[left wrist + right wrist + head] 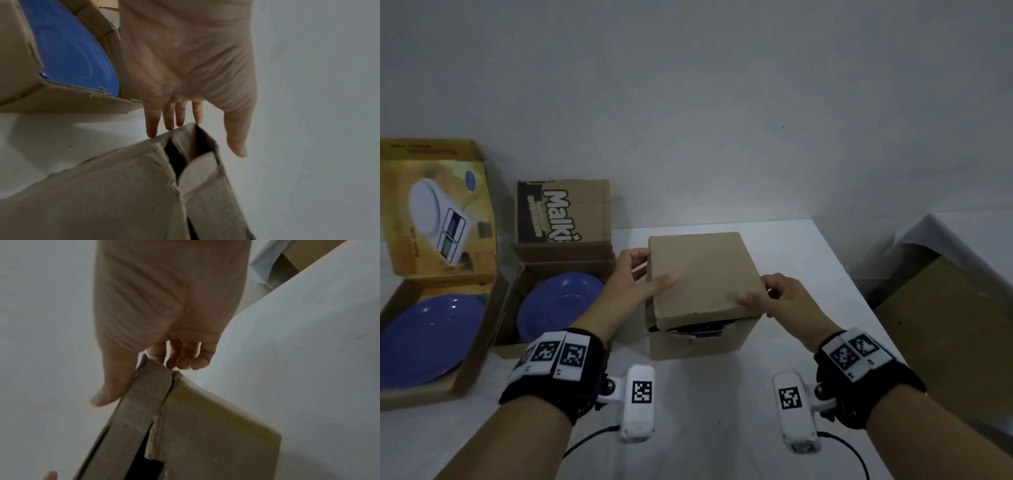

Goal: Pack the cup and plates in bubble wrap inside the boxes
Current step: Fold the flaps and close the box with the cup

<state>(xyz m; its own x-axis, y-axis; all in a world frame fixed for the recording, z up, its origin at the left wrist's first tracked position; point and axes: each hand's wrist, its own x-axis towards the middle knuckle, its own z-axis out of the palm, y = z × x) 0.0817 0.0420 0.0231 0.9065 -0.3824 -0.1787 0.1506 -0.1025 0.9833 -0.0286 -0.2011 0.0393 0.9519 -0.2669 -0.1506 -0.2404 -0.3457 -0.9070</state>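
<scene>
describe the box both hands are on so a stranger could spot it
On the white table three cardboard boxes sit in a row. Take the rightmost, the plain box. Its two neighbours are printed, open and show blue plates; this one is unprinted, lid nearly shut.

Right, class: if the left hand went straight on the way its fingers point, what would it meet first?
The left hand would meet the small brown box's lid; its fingertips touch that lid's edge.

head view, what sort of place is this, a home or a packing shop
Probably a plain room at home, not a shop: a white table against a bare wall, a reused snack box holding a blue plate, and a worn brown box.
</scene>
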